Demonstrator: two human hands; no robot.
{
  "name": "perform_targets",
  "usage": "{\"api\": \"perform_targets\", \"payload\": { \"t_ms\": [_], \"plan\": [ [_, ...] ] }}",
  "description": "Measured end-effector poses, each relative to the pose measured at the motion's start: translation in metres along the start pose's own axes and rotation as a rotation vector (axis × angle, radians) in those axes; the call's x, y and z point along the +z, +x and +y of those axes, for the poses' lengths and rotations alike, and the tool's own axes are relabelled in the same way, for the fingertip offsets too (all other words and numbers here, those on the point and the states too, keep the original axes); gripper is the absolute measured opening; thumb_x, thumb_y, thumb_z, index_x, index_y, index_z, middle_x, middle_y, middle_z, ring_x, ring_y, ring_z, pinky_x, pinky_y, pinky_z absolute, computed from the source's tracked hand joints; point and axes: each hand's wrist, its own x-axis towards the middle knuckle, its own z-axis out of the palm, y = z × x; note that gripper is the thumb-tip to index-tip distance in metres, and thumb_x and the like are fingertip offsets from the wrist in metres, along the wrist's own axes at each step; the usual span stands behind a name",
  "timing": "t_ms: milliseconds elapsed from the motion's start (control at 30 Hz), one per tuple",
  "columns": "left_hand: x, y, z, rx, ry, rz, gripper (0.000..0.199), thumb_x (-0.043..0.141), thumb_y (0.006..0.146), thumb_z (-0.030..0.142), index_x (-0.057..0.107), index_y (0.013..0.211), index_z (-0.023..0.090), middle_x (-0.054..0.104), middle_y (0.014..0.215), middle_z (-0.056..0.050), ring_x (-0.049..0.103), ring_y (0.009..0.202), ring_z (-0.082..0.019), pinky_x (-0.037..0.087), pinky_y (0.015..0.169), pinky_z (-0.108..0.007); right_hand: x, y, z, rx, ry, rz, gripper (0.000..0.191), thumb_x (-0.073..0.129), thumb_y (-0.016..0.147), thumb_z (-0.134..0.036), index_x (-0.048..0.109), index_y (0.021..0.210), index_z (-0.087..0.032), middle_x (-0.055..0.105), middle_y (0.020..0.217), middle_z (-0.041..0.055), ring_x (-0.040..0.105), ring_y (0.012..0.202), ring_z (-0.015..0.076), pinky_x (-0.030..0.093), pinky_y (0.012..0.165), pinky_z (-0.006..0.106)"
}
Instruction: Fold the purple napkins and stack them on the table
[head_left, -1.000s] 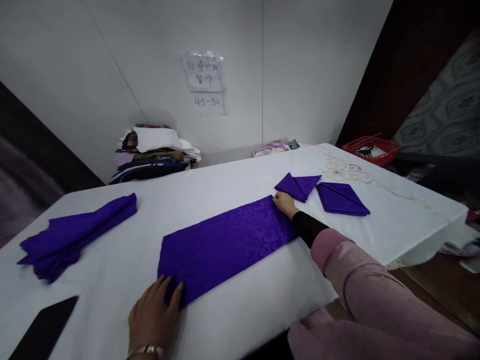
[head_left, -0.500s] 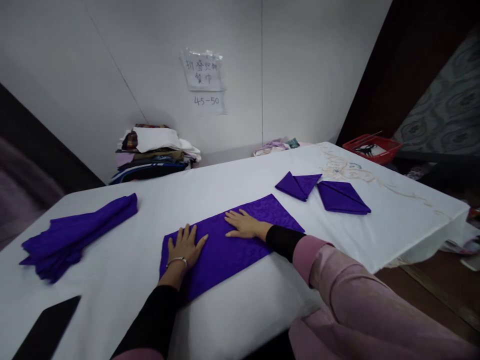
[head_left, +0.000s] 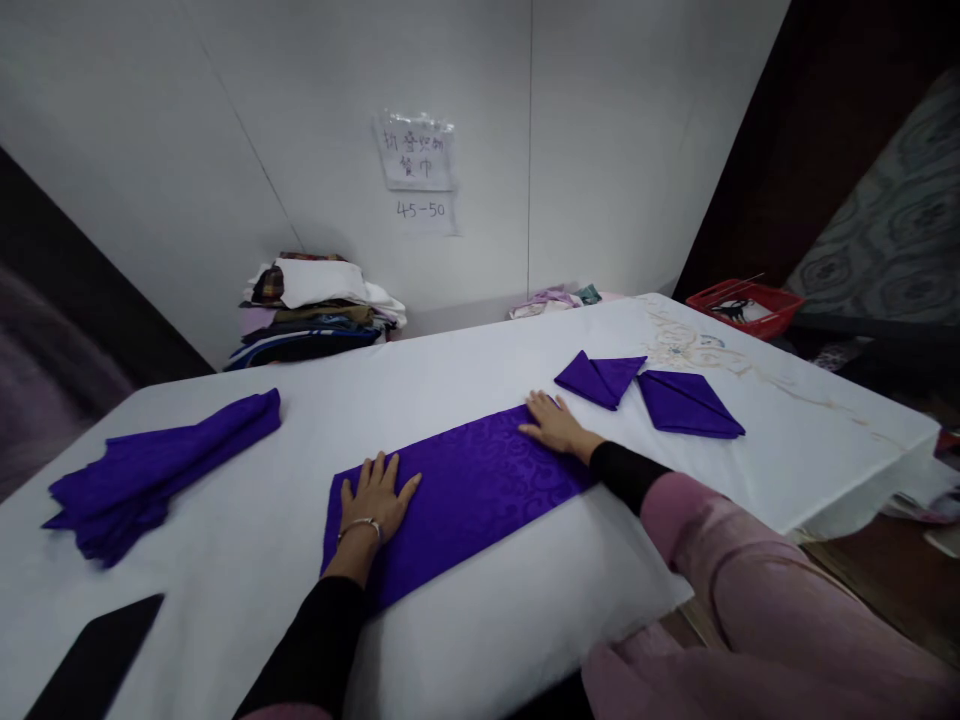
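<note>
A purple patterned napkin (head_left: 465, 490), folded into a long rectangle, lies flat on the white tablecloth (head_left: 517, 590) in front of me. My left hand (head_left: 375, 500), with a bracelet at the wrist, rests open on the napkin's left end, fingers spread. Flat on its right end lies my right hand (head_left: 555, 425), also open, fingers stretched towards the far edge. Beyond that hand sit two purple napkins folded into pointed shapes, a smaller folded napkin (head_left: 600, 378) and a larger folded napkin (head_left: 688, 404).
Loosely bunched purple cloth (head_left: 165, 470) lies at the left, with a dark flat object (head_left: 97, 655) nearer me. Against the wall stand a stack of folded clothes (head_left: 311, 310) and a small cloth pile (head_left: 553, 301). A red basket (head_left: 780, 312) is at the far right.
My right hand has slid rightwards over the napkin from near its middle to its right end. My left hand has stayed on the left end. The view has shifted slightly.
</note>
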Motion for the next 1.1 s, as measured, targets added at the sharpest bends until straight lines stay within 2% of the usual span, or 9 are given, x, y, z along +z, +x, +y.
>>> {"api": "perform_targets", "payload": {
  "t_ms": [100,167,367,433,500,633,767,900,1100],
  "plan": [
    [-0.001,0.0,0.0,0.005,0.0,0.006,0.069,0.022,0.085,0.057,0.028,0.141,0.017,0.02,0.15,-0.009,0.012,0.138,-0.029,0.014,0.107,-0.056,0.016,-0.035,-0.032,-0.331,0.068,-0.042,0.073,0.029,0.086,-0.064,0.023,0.144,-0.021,0.019,0.15,0.008,0.011,0.138,0.0245,0.003,0.111,0.043],
    [-0.002,-0.001,0.0,0.01,-0.001,0.009,0.07,0.022,0.085,0.057,0.028,0.141,0.017,0.021,0.15,-0.009,0.012,0.138,-0.029,0.014,0.107,-0.056,0.021,-0.053,-0.031,-0.389,0.073,-0.068,0.071,0.03,0.086,-0.063,0.023,0.143,-0.022,0.02,0.149,0.0073,0.013,0.138,0.0243,0.004,0.111,0.045],
    [-0.004,-0.003,0.002,0.008,-0.016,0.004,0.071,0.021,0.085,0.059,0.028,0.141,0.016,0.02,0.15,-0.011,0.013,0.138,-0.029,0.013,0.107,-0.056,-0.003,-0.08,0.059,0.034,-0.023,-0.018,0.065,0.028,0.09,-0.057,0.027,0.142,-0.019,0.023,0.148,0.012,0.017,0.137,0.0266,0.013,0.108,0.051],
    [-0.005,-0.002,0.002,0.016,-0.025,0.003,0.071,0.021,0.085,0.059,0.029,0.14,0.016,0.02,0.15,-0.012,0.013,0.138,-0.029,0.012,0.107,-0.056,-0.009,-0.086,0.069,0.136,-0.06,0.013,0.065,0.027,0.091,-0.054,0.026,0.142,-0.015,0.022,0.148,0.0142,0.015,0.137,0.0275,0.014,0.107,0.052],
    [-0.009,-0.001,0.003,0.019,-0.044,-0.011,0.071,0.02,0.085,0.059,0.029,0.14,0.015,0.02,0.15,-0.012,0.013,0.138,-0.03,0.012,0.107,-0.056,-0.01,-0.093,0.054,0.12,-0.074,0.075,0.066,0.026,0.091,-0.055,0.025,0.143,-0.014,0.018,0.149,0.0146,0.011,0.138,0.0268,0.013,0.108,0.051],
    [-0.023,-0.01,0.019,-0.019,-0.123,-0.029,0.071,0.017,0.086,0.059,0.025,0.142,0.015,0.015,0.151,-0.013,0.01,0.138,-0.029,0.011,0.107,-0.055,0.004,-0.102,-0.014,-0.196,-0.034,0.076,0.07,0.024,0.089,-0.06,0.021,0.144,-0.017,0.017,0.15,0.0108,0.008,0.138,0.0232,0.008,0.11,0.048],
    [-0.026,-0.047,0.045,0.174,-0.106,0.019,0.072,0.019,0.084,0.063,0.023,0.142,0.021,0.012,0.152,-0.008,0.006,0.139,-0.026,0.006,0.109,-0.053,0.023,-0.109,-0.054,-0.362,-0.014,0.021,0.069,0.026,0.088,-0.061,0.025,0.143,-0.02,0.022,0.148,0.0105,0.014,0.138,0.0252,0.009,0.109,0.05],
    [-0.008,-0.088,0.045,0.216,-0.06,-0.045,0.078,0.018,0.081,0.069,0.023,0.142,0.022,0.015,0.152,-0.007,0.007,0.139,-0.028,0.003,0.109,-0.054,0.035,-0.112,-0.042,-0.335,-0.027,0.005,0.066,0.028,0.088,-0.06,0.025,0.143,-0.022,0.024,0.148,0.0093,0.016,0.137,0.026,0.013,0.108,0.052],
    [-0.002,-0.119,-0.001,-0.087,-0.02,-0.042,0.079,0.014,0.081,0.069,0.021,0.143,0.02,0.011,0.152,-0.007,0.007,0.139,-0.027,0.008,0.109,-0.054,0.039,-0.118,-0.011,-0.298,-0.101,0.049,0.065,0.026,0.089,-0.057,0.022,0.143,-0.022,0.025,0.148,0.0076,0.017,0.137,0.0259,0.015,0.108,0.052]
  ]
}}
